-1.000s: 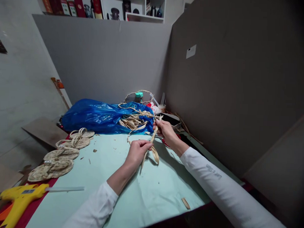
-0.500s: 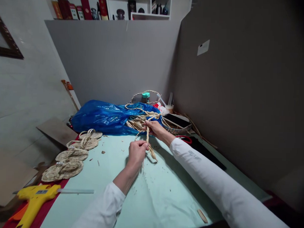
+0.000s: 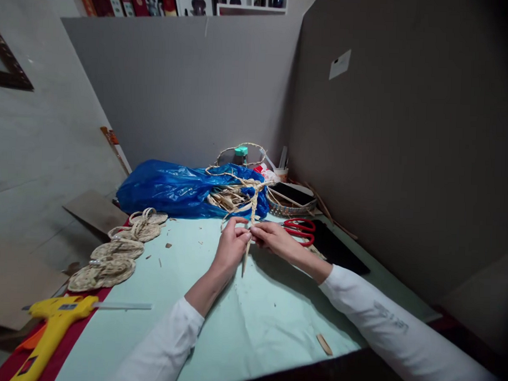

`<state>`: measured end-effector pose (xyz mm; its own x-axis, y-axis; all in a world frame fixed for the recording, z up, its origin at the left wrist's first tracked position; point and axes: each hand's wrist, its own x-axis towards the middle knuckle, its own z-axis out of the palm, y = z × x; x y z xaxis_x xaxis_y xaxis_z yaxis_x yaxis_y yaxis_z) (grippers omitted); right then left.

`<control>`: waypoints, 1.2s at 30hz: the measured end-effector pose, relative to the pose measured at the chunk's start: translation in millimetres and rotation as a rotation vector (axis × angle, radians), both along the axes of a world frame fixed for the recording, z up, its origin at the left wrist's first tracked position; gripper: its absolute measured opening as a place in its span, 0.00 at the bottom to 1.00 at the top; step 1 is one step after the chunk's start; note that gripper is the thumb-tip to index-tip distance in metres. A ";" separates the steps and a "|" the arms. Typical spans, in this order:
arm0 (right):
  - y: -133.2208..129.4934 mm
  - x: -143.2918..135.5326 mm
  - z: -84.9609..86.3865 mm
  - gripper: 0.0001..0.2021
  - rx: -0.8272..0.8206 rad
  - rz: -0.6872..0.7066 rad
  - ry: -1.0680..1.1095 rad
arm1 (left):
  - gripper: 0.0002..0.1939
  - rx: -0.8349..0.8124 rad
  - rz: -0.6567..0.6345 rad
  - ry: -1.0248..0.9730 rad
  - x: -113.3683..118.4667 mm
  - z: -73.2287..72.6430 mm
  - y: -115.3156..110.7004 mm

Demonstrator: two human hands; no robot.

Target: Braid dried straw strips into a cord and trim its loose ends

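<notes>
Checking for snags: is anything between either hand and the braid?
Nothing visible. The left hand and right hand both pinch the braid directly. The scissors lie beyond the right hand, not between it and the braid.

Nothing readable; grey print (image 3: 391,318) on the right sleeve (image 3: 356,299) (too blurred).

Below a white shelf (image 3: 252,11), a grey partition (image 3: 178,88) stands between a pale wall (image 3: 39,144) and a darker panel (image 3: 397,140).

a slim, pale straw braid (image 3: 254,207) runs down into both hands (image 3: 230,246), loose tip below.
</notes>
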<state>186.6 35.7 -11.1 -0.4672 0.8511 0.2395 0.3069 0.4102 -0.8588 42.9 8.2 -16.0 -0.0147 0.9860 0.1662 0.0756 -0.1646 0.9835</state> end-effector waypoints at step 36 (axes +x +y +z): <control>-9.1 -6.5 7.8 0.06 -0.167 0.049 0.153 | 0.15 0.061 -0.040 0.259 -3.0 5.0 6.4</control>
